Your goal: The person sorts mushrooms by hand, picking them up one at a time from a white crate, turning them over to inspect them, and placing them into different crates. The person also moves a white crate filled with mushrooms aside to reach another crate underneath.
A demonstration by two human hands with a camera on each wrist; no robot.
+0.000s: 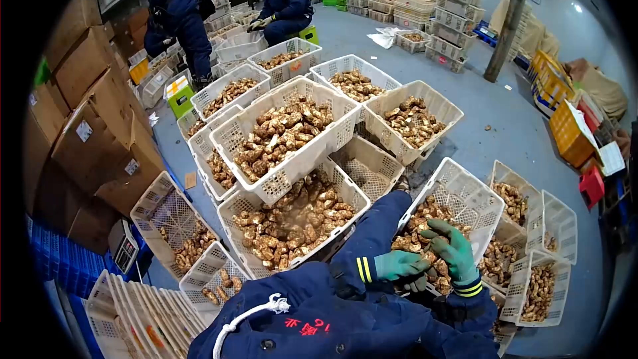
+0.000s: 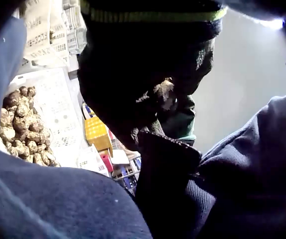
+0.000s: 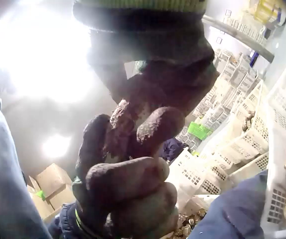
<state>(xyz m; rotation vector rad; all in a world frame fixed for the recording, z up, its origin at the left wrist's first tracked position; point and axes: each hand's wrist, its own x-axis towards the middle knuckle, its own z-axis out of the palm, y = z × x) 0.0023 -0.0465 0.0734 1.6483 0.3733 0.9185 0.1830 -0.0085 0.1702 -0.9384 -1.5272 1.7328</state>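
Green-gloved left hand [image 1: 402, 265] and right hand [image 1: 457, 252] work at a white rectangular plastic crate [image 1: 469, 187], likely to catch drops; either grip's hold, I cannot tell.

My fingers [image 3: 128, 174] wear green gloves [image 1: 458, 252] that look matt, their darkened tips rough and gritty with dirt. My navy jacket [image 1: 266, 306] is dull, thick cloth, with a white cord [image 1: 229, 328] of soft, twisted fibre. Around me, the pale crates [image 1: 292, 176] are perforated plastic, fairly smooth; the lumps [image 1: 286, 226] in them look knobbly and coarse-skinned. The boxes [image 1: 100, 146] are matt brown cardboard, and the floor [image 1: 478, 133] looks smooth, with a faint sheen.
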